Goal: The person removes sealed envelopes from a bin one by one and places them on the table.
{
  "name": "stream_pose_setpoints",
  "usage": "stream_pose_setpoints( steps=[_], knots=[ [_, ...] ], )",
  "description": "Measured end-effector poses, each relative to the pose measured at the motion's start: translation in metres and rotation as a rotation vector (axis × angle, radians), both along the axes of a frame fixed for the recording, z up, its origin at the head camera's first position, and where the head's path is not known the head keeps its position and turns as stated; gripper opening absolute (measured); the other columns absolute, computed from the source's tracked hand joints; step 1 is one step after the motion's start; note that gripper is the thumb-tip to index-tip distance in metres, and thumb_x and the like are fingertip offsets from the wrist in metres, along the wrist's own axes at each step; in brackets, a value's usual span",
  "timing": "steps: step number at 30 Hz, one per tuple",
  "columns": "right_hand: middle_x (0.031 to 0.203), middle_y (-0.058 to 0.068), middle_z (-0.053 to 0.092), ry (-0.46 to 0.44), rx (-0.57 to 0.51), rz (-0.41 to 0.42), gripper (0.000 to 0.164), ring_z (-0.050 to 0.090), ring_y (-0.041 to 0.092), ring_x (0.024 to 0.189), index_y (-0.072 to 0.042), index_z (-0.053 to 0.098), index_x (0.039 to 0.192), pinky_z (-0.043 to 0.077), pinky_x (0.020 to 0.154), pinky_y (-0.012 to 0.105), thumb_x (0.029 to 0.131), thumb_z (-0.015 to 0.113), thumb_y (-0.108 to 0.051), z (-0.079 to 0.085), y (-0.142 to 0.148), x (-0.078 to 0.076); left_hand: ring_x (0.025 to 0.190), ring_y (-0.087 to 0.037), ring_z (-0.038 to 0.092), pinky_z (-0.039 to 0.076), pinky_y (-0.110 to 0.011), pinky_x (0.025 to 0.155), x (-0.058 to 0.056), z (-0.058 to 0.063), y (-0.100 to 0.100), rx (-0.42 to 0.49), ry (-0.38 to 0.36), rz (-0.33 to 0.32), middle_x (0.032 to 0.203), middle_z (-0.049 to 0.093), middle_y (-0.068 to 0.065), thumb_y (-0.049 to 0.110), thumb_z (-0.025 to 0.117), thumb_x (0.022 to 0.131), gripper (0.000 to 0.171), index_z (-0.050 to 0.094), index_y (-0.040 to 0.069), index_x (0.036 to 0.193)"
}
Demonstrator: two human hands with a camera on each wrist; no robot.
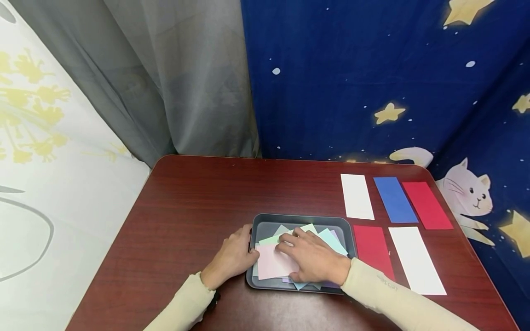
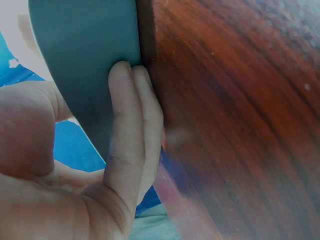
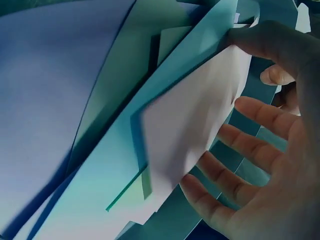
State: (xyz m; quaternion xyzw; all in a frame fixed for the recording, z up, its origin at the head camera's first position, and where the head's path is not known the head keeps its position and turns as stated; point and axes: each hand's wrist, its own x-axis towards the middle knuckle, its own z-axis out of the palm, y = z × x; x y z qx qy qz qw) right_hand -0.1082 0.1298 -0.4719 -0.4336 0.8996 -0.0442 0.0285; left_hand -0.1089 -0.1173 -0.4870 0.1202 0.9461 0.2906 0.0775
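Observation:
A dark grey tray [image 1: 265, 227] holds a loose pile of pastel paper cards, a pink card [image 1: 273, 263] uppermost at its left. My left hand [image 1: 237, 252] grips the tray's left side, thumb over the rim and fingers [image 2: 125, 115] flat against the outer wall. Over the pile lies my right hand [image 1: 312, 257], fingers spread and touching the cards. In the right wrist view its fingertips [image 3: 192, 185] meet one edge of the pale card [image 3: 200, 110], with the thumb near that card's corner. Turquoise, green and lilac cards fan out beneath.
On the right of the brown table [image 1: 198, 197] lie a white sheet [image 1: 357, 196], a blue sheet [image 1: 395, 200] and a red sheet [image 1: 427, 205]. Nearer are another red sheet [image 1: 374, 250] and another white sheet [image 1: 417, 259]. Curtains [image 1: 207, 78] hang behind the table.

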Motion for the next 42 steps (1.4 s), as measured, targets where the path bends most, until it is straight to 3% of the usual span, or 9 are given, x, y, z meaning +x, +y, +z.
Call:
stream_pose_setpoints(
  steps=[10, 16, 25, 42],
  knots=[
    [0.128, -0.002, 0.051, -0.035, -0.038, -0.028, 0.064, 0.048, 0.019, 0.111, -0.027, 0.059, 0.128, 0.046, 0.090, 0.043, 0.072, 0.081, -0.046, 0.008, 0.004, -0.001, 0.092, -0.023, 0.062, 0.050, -0.043, 0.077, 0.000, -0.001, 0.001, -0.015, 0.010, 0.018, 0.110, 0.061, -0.005, 0.019, 0.065, 0.080, 0.059, 0.049, 0.004, 0.135],
    [0.133, -0.001, 0.051, -0.036, -0.053, -0.044, 0.063, 0.048, 0.020, 0.116, -0.027, 0.058, 0.132, 0.043, 0.094, 0.053, 0.075, 0.079, -0.044, 0.018, 0.011, -0.003, 0.090, -0.023, 0.062, 0.050, -0.044, 0.076, 0.000, -0.002, 0.001, -0.018, 0.020, 0.018, 0.109, 0.061, -0.006, 0.018, 0.064, 0.078, 0.059, 0.050, 0.002, 0.134],
    [0.136, 0.000, 0.050, 0.029, -0.094, -0.090, 0.058, 0.047, 0.019, 0.116, -0.028, 0.060, 0.129, 0.043, 0.084, 0.039, 0.075, 0.075, -0.044, 0.026, 0.032, -0.006, 0.090, -0.024, 0.062, 0.050, -0.045, 0.077, -0.001, -0.004, 0.000, -0.010, 0.040, 0.007, 0.108, 0.062, -0.006, 0.016, 0.064, 0.076, 0.058, 0.051, 0.001, 0.131],
    [0.132, 0.004, 0.052, 0.112, -0.142, -0.225, 0.058, 0.050, 0.021, 0.108, -0.024, 0.063, 0.127, 0.044, 0.079, 0.042, 0.074, 0.072, -0.046, 0.026, 0.079, -0.007, 0.089, -0.023, 0.061, 0.050, -0.043, 0.076, -0.002, -0.004, 0.000, -0.008, 0.026, 0.012, 0.108, 0.061, -0.003, 0.018, 0.062, 0.076, 0.060, 0.050, 0.004, 0.133]
  ],
)
